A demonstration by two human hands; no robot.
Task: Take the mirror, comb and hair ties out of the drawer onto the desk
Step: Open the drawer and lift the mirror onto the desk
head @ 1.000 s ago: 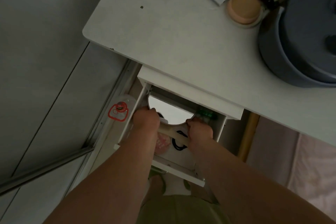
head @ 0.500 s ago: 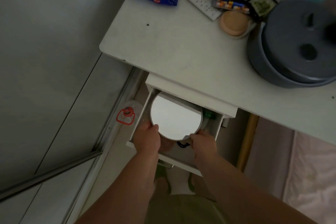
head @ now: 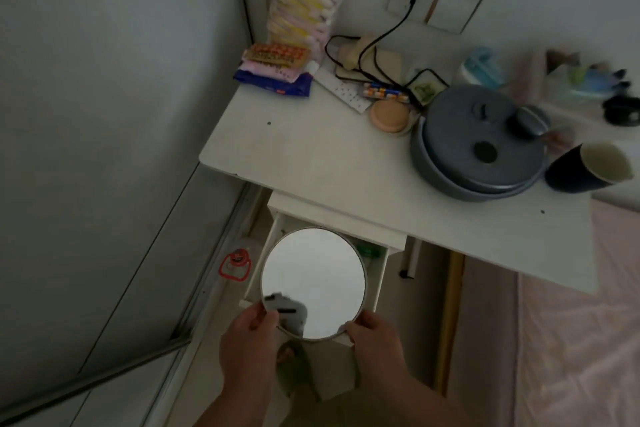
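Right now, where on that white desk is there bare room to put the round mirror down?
The bare patch is the white desk's front-left stretch, bordered by the blue packet, white power strip and grey lidded pot. The back and right are crowded. Both hands hold the round mirror.

We hold a round mirror (head: 313,282) with a thin pale rim, its glass facing up toward us and tilted a little. Our left hand (head: 247,333) grips its lower left edge and our right hand (head: 374,331) grips its lower right edge. The glass shows a pale, even reflection with a dark patch near the lower left. The mirror sits above the open white drawer (head: 379,269), covering most of its inside, so we cannot see the comb or hair ties. The drawer is pulled out from under the front edge of the white bench (head: 311,163).
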